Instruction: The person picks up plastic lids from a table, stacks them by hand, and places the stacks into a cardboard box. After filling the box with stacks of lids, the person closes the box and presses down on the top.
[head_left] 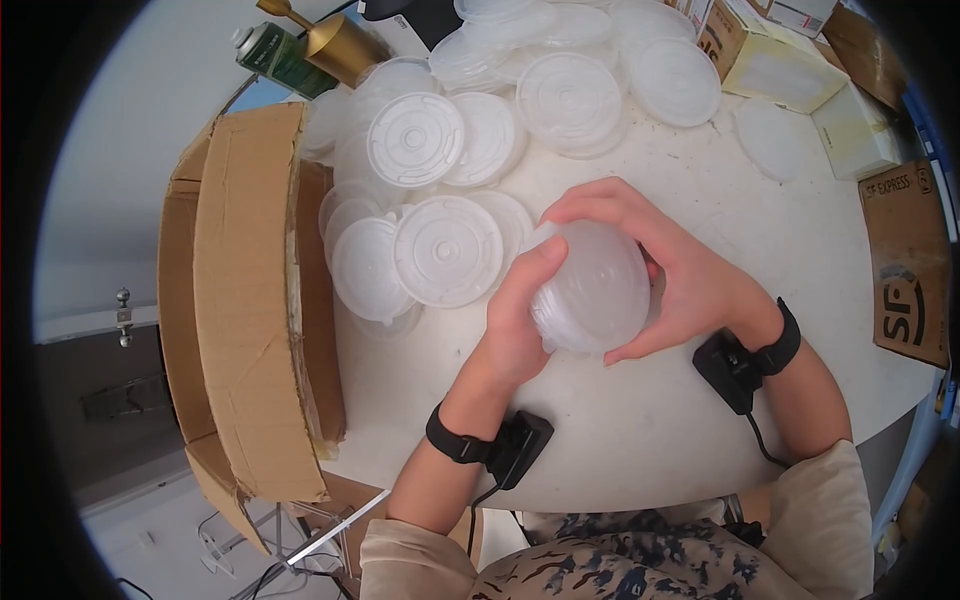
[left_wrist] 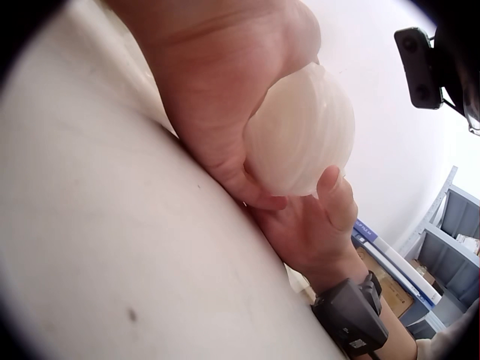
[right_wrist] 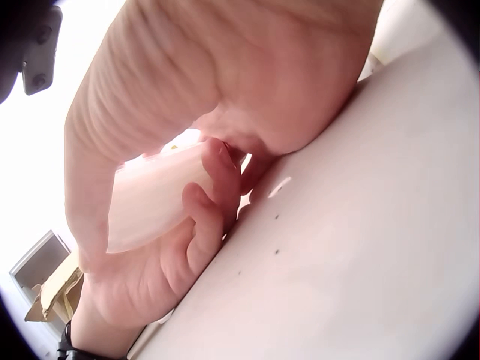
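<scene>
A stack of translucent round plastic lids is held between both hands above the near part of the table, its flat face turned up toward the head view. The left hand grips its left side, thumb along the upper edge. Around its far and right side curls the right hand, thumb at the near edge. The left wrist view shows the stack edge-on between the palms; in the right wrist view fingers wrap the pale stack. How many lids it has I cannot tell.
Loose lids lie in overlapping piles beyond and left of the hands. An open cardboard box stands at the left. Behind are a green can and a gold object; cartons line the right side.
</scene>
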